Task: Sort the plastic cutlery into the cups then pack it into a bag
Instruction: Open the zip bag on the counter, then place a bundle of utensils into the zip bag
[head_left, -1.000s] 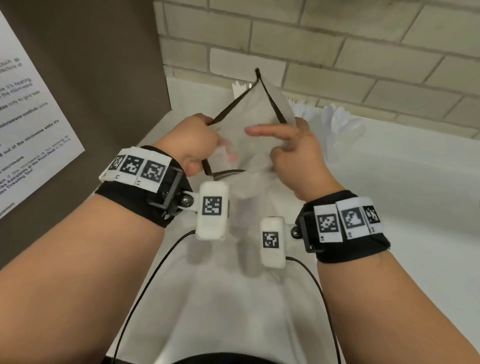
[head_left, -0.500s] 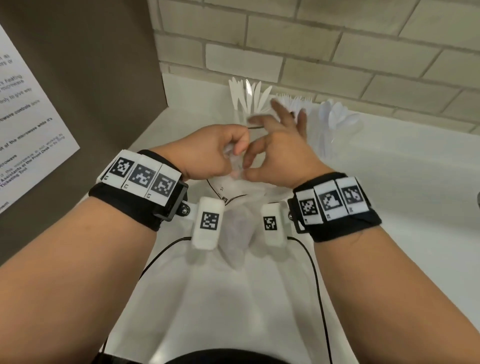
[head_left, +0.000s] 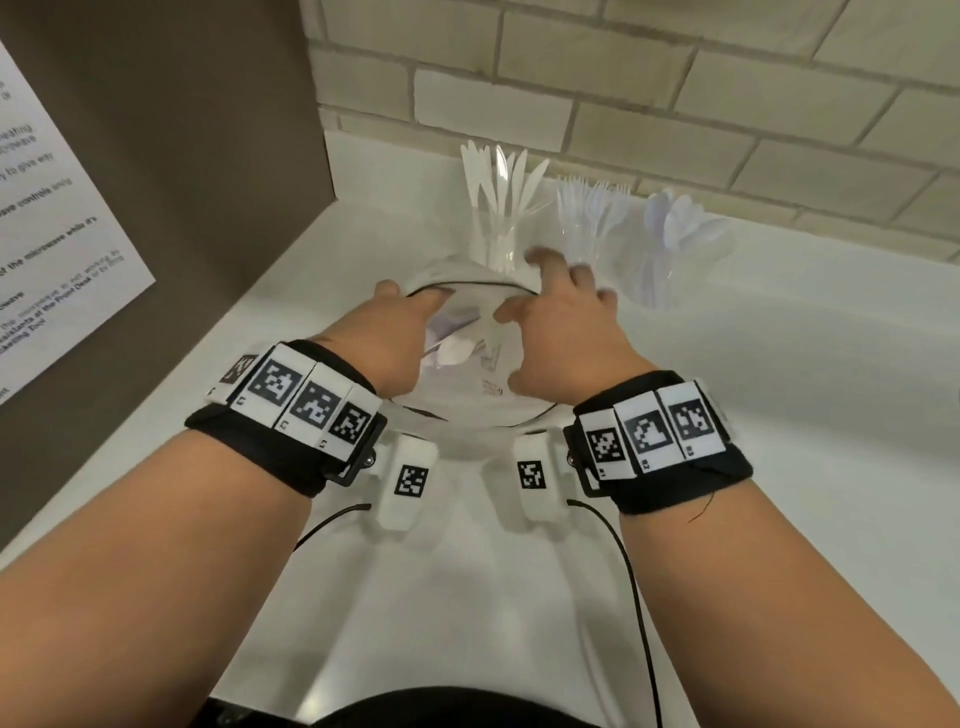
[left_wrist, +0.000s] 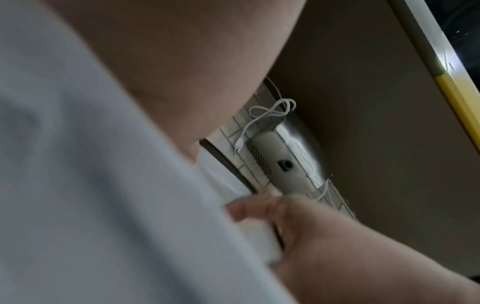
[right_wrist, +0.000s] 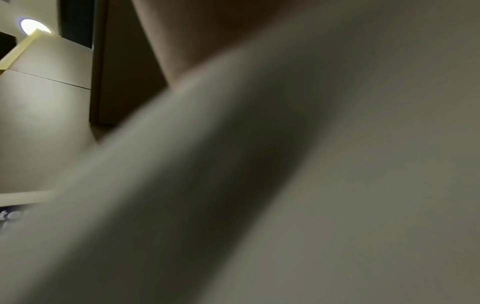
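A clear plastic bag with a dark zip rim stands with its mouth spread between both hands over the white counter. My left hand pinches the left side of the rim; the left wrist view shows its fingers curled on the dark edge of the bag. My right hand has its fingers spread and blurred at the right side of the rim. Behind stand three clear cups: knives, forks, spoons. In the right wrist view the blurred bag hides the hand.
A brick wall runs right behind the cups. A brown panel with a paper notice closes the left side. A silver appliance with a loose cord shows in the left wrist view.
The bag went from held up in front of the cups to lowered onto the counter. Its mouth is now pulled wide, and my right fingers have spread from a pinch.
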